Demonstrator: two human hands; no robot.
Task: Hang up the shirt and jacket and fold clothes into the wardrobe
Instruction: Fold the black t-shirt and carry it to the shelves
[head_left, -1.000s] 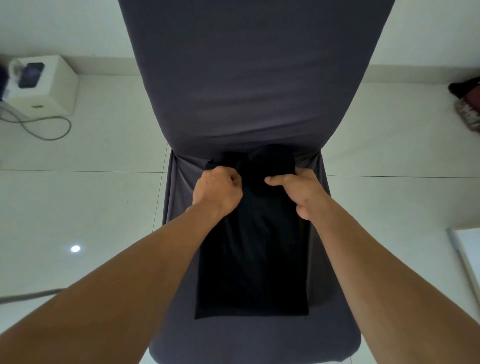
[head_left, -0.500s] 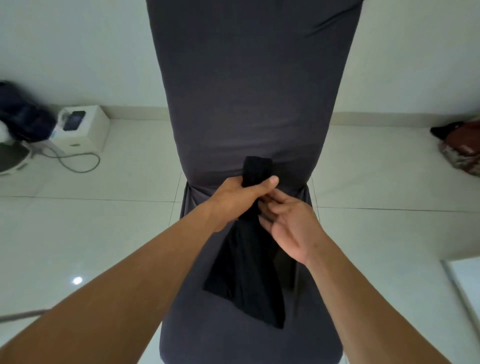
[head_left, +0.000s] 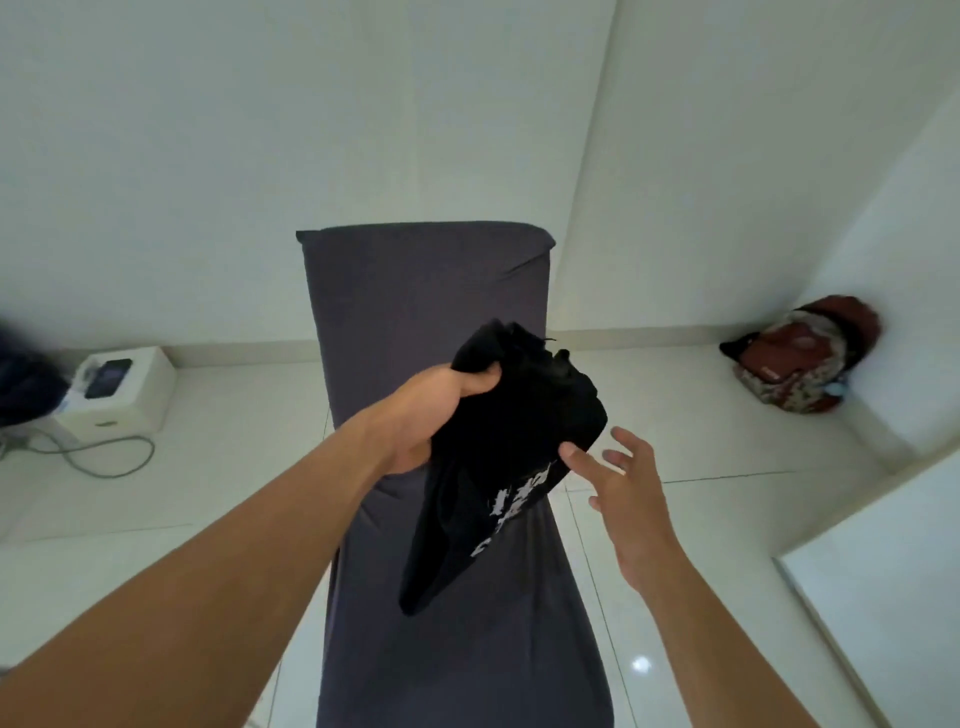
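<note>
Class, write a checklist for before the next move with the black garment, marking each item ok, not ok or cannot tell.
1. Left hand grips black garment: ok.
2. Right hand holds it too: not ok, open beside it.
3. Garment neatly folded: not ok, bunched and hanging.
4. Garment clear of chair seat: cannot tell.
5. Wardrobe in view: not ok.

A grey-covered chair (head_left: 426, 291) stands at twelve o'clock against white walls (head_left: 311, 130); glossy tiled floor (head_left: 701, 415), white box (head_left: 130, 400) at nine, bag (head_left: 800, 358) at three.
</note>
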